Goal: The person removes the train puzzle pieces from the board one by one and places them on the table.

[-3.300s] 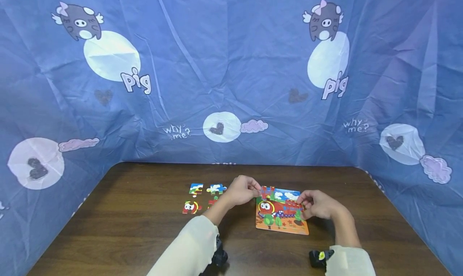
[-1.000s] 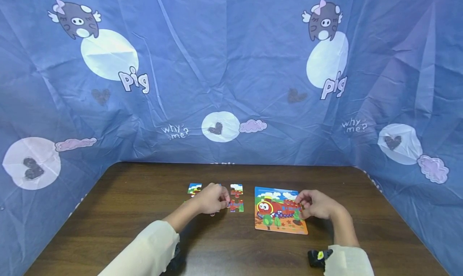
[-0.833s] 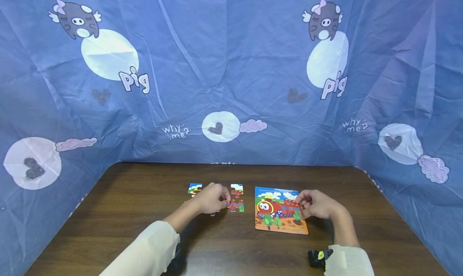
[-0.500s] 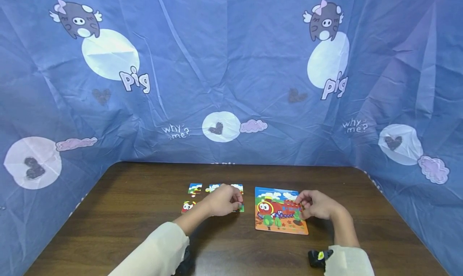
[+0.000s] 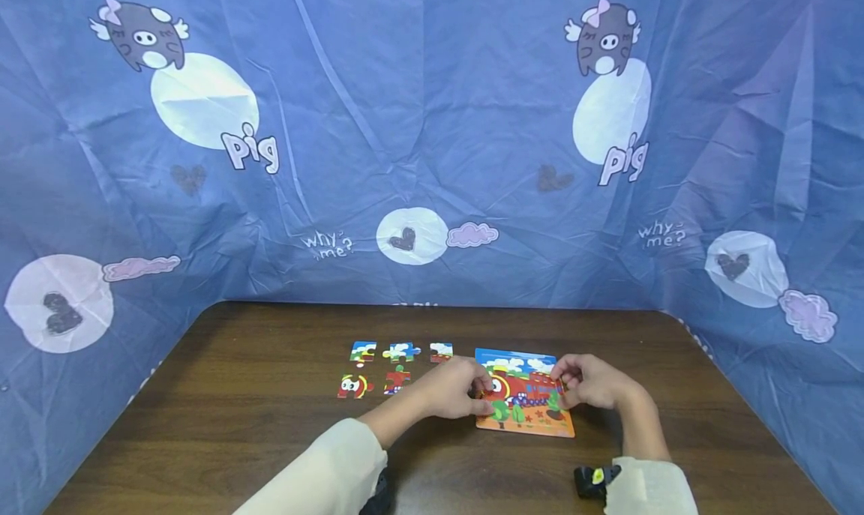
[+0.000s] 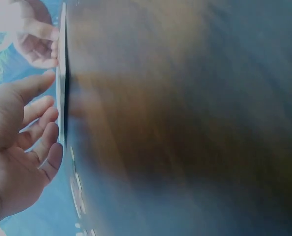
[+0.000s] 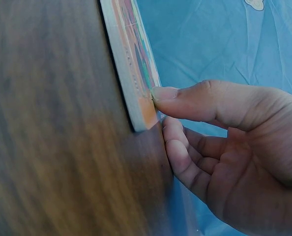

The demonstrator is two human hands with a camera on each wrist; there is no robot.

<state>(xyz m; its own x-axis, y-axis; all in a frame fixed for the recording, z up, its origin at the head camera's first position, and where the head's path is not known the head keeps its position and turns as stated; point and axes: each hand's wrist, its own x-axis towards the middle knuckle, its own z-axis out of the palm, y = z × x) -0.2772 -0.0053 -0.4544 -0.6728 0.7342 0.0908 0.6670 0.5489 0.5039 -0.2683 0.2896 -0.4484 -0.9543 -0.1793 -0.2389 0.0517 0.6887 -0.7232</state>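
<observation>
A square puzzle board [image 5: 523,423] with a red cartoon train lies on the table. My left hand [image 5: 454,387] is at its left edge, index finger and thumb apart and overlapping the train's face in the head view. The left wrist view shows the fingers of this hand [image 6: 25,132] spread and loosely bent, nothing between them. With the other hand [image 5: 597,384] I hold the board's right edge. In the right wrist view the thumb [image 7: 185,101] lies at the board's corner and the other fingers are curled beside it.
Left of the board are several loose jigsaw pieces: a sky piece [image 5: 363,351], a cloud piece [image 5: 401,352], another cloud piece [image 5: 442,348], a train face piece [image 5: 349,386] and a red piece [image 5: 397,382]. The left hand covers part of this area. A blue curtain [image 5: 432,125] surrounds the wooden table [image 5: 236,395].
Earlier the left hand held a red piece over the board, then was among the loose pieces. It has since moved right to the board's left edge. The right hand stays put.
</observation>
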